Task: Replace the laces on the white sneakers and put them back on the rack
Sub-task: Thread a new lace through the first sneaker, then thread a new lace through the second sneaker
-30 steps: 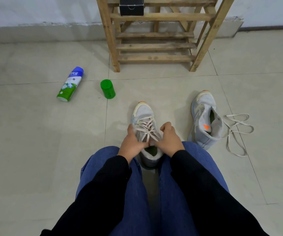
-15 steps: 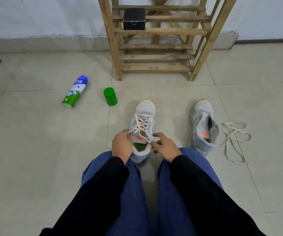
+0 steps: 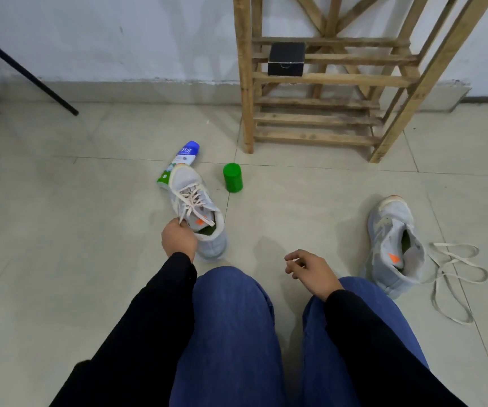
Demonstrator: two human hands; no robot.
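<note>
A laced white sneaker (image 3: 191, 198) is at the left of my knees, toe pointing away and a little left. My left hand (image 3: 178, 239) grips it at the collar by the heel side. My right hand (image 3: 310, 270) hovers above my right knee, fingers loosely curled, holding nothing. The second white sneaker (image 3: 392, 245) lies on the floor at the right with no lace in its eyelets. A loose cream lace (image 3: 454, 277) is spread on the tiles beside it. The wooden shoe rack (image 3: 322, 80) stands against the wall ahead.
A spray can (image 3: 188, 152) lies on the floor just behind the held sneaker's toe. A green cap (image 3: 232, 177) stands to its right. A black box (image 3: 286, 59) sits on a rack shelf. Black tripod legs (image 3: 25, 71) reach in at the far left.
My left hand has carried the laced sneaker from between my knees out to the left, toward the spray can. My right hand has let go of it and drawn back to the right.
</note>
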